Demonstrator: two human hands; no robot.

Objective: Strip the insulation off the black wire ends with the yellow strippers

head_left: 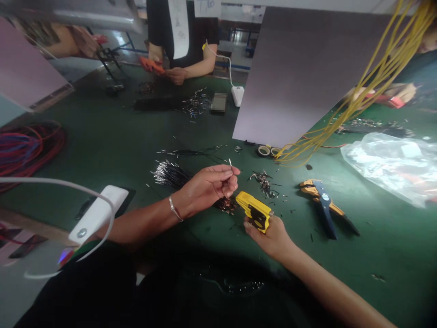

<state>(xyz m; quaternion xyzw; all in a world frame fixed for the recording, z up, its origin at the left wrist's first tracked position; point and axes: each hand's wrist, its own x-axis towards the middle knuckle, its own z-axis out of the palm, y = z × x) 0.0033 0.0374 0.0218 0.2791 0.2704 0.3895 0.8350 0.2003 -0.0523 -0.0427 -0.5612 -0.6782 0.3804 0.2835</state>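
Note:
My left hand (215, 184) pinches a thin black wire (231, 165) whose pale tip points up between thumb and forefinger. My right hand (268, 234) is wrapped round a yellow wire stripper (254, 209), its head just right of my left fingers and apart from the wire. Under and behind my left hand lies a bundle of black wires (172, 174) with silvery ends at the left; coppery ends (227, 205) show by my left fingers. A small pile of cut wire scraps (264, 183) sits beyond the stripper.
Blue and orange pliers (322, 202) lie to the right, near a clear plastic bag (396, 164). Yellow wires (372, 95) hang beside a grey panel (293, 73) and tape rolls (263, 151). A white power strip (99, 212) is at left. Co-workers sit across and at the sides.

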